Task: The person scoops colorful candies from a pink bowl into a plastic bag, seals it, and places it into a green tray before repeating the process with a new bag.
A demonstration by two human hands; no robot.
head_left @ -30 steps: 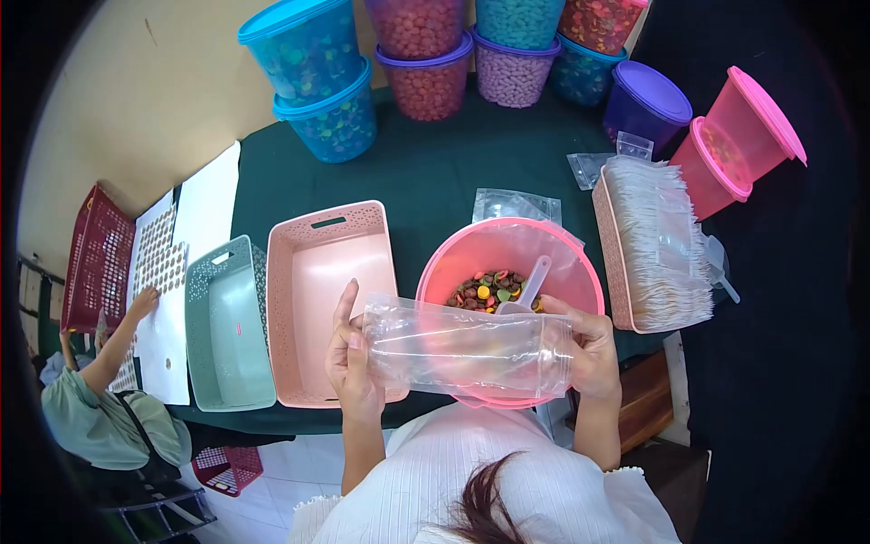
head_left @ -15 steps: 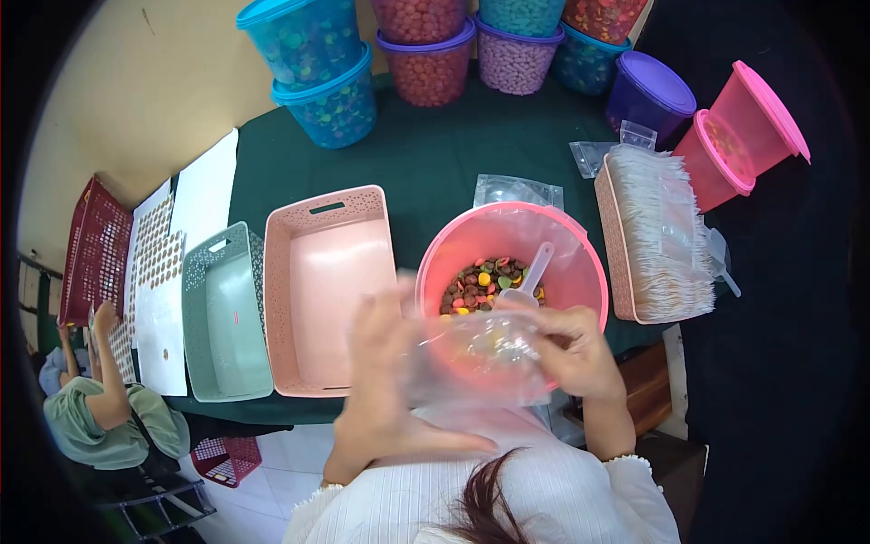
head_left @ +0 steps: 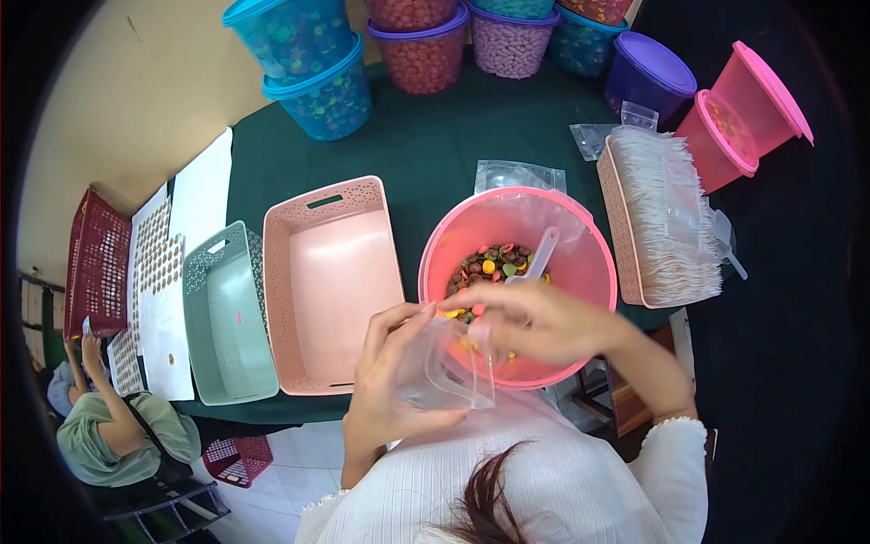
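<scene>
My left hand [head_left: 390, 381] grips a small clear plastic pouch [head_left: 449, 372] from below, in front of my chest. My right hand [head_left: 530, 319] reaches across from the right, and its fingertips pinch the pouch's top edge. Both hands hover over the near rim of a pink bowl [head_left: 594, 272]. The bowl holds multicoloured candy pieces [head_left: 489, 266] and a white scoop [head_left: 536, 258]. The pouch looks empty, though blur hides its inside.
Left of the bowl stand an empty pink basket [head_left: 331, 281] and a grey-green basket [head_left: 225, 317]. A basket of stacked clear pouches [head_left: 662, 218] stands to the right. Candy tubs [head_left: 317, 63] line the back of the green table. Another person [head_left: 109, 417] sits at the lower left beside sticker sheets [head_left: 159, 263].
The pouch was held flat and stretched between both hands; now it is turned upright in my left hand, and my right hand has crossed over to its top edge.
</scene>
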